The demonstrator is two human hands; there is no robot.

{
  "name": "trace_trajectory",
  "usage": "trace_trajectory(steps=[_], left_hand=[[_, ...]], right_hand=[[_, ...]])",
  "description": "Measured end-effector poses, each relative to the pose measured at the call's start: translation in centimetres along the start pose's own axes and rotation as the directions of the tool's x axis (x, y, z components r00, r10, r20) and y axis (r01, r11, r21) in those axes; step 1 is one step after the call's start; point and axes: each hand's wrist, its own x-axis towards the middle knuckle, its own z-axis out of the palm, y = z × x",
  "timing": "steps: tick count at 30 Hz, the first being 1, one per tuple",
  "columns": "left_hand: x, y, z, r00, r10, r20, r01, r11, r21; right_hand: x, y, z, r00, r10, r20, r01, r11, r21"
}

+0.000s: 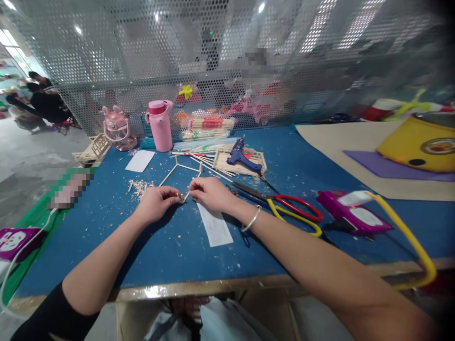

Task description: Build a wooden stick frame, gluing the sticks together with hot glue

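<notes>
Blue covers the tabletop (159, 258), and on it, near the middle, sits a thin wooden stick frame (188, 167). Left hand (159, 202) and right hand (211, 192) both pinch the near end of it with thumb and fingers. Their tips hide the corner, so I cannot tell if the sticks join there. The frame looks weak, so a hard squeeze or an uneven pull could snap a stick or pop a corner loose. If one hand slips, the shape could twist. On the left, a heap of cut stick bits (140, 187) lies close to the frame, and a bit could get stuck under it and make it sit crooked. To the right, the red-handled scissors (298, 206) lie just beside the right forearm, so a wide swing of that elbow could knock them. Farther off, the blue glue gun (245, 160) rests on a stick panel (222, 158); its tip might be hot, but I cannot tell. A white paper strip (216, 227) lies by the right wrist and could slide if rubbed. The best room to move is near and left, up to the wooden near edge (199, 286), with just crumbs there.
</notes>
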Motion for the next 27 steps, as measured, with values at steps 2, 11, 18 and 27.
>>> trace_trajectory(steps=[2, 11, 18, 27], left_hand=[[0.0, -0.2, 0.0, 1.0, 0.003, 0.002, -0.003, 1.0, -0.025], [0.3, -0.8, 0.1, 0.998, -0.016, 0.054, 0.017, 1.0, -0.022], [0.2, -0.2, 0.4, 0.998, -0.059, 0.031, 0.058, 0.997, 0.043], [0.1, 0.0, 0.3, 0.999, 0.045, 0.011, -0.046, 0.981, 0.19]], right_hand=[[0.0, 0.0, 0.3, 0.993, 0.08, 0.082, -0.099, 0.958, 0.271], [-0.1, 0.6, 1.7, 1.0, 0.004, 0.013, -0.008, 0.947, 0.323], [-0.1, 0.5, 1.8, 0.997, -0.064, -0.049, 0.07, 0.989, 0.131], [0.0, 0.7, 2.1, 0.995, -0.068, -0.07, 0.074, 0.992, 0.1]])
